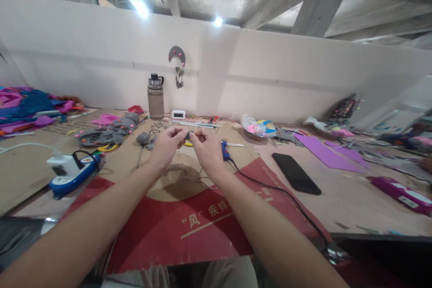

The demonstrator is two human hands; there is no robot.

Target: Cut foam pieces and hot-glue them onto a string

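Fingers of the left hand (pixel 165 145) and right hand (pixel 209 149) hide the tiny pinched piece (pixel 186 136), too small to identify.

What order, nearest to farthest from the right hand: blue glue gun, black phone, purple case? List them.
From the right hand, pinching a small piece, head view:
1. Blue glue gun, right beside it.
2. Black phone, farther right on the table.
3. Purple case, far right.
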